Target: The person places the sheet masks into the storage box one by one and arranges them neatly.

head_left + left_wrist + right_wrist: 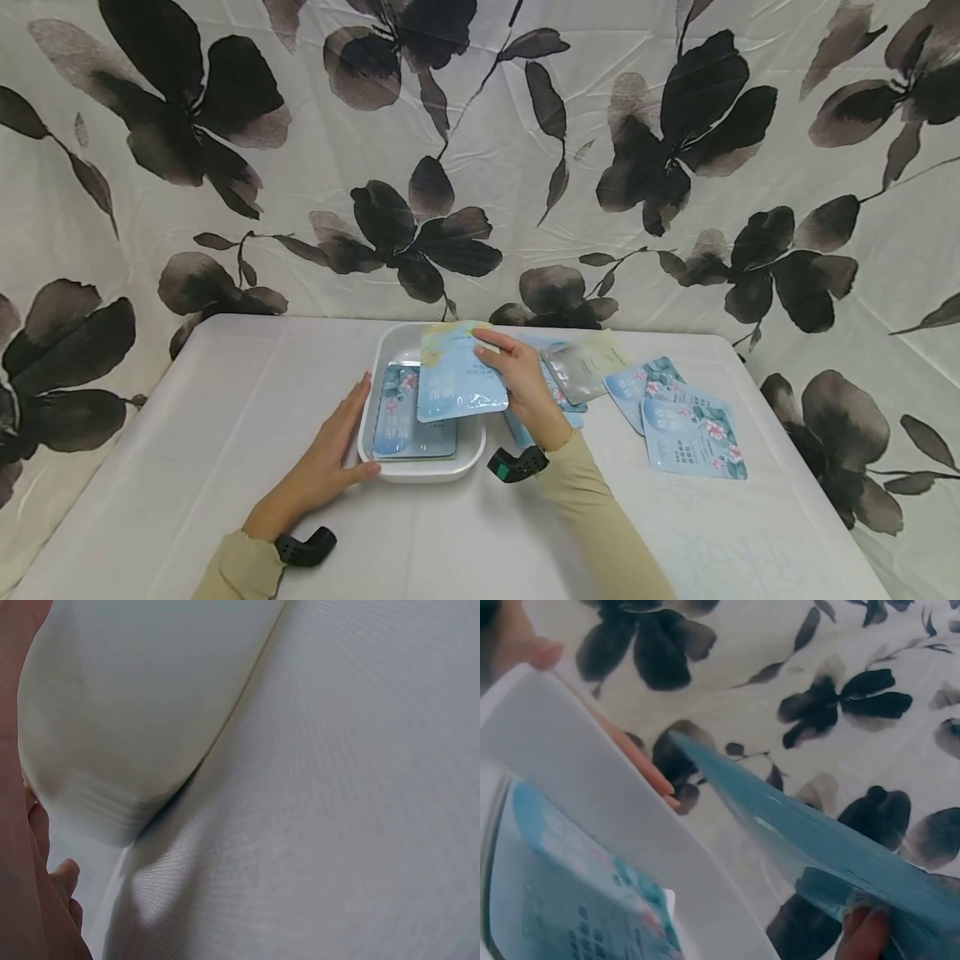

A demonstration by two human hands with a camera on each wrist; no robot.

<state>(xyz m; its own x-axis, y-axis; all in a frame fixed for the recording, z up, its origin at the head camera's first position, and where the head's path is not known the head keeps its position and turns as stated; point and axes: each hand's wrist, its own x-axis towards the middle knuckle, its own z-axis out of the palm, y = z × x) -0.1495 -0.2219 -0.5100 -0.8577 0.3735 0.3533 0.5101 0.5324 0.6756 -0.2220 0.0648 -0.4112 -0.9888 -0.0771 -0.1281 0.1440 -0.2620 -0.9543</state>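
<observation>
A white plastic tray [427,472] stands near the table's far edge. My left hand [318,471] lies along its left side, fingers extended on the wall and thumb at the front corner; the left wrist view shows mostly the tray's outer wall [150,697]. Inside lie flat blue sachets, the top sachet [408,435] printed with pink flowers. Over the tray's right half, my right hand [525,379] pinches a light blue and yellow foil sachet [457,379] by its right edge. In the right wrist view this sachet [802,832] is raised above the rim, seen nearly edge-on.
Right of the tray, partly behind my right hand, lie more blue sachets and a silver-green sachet [585,367]. Farther right several blue floral sachets [697,437] overlap in a fan. A floral curtain [525,167] hangs behind the white table [247,392].
</observation>
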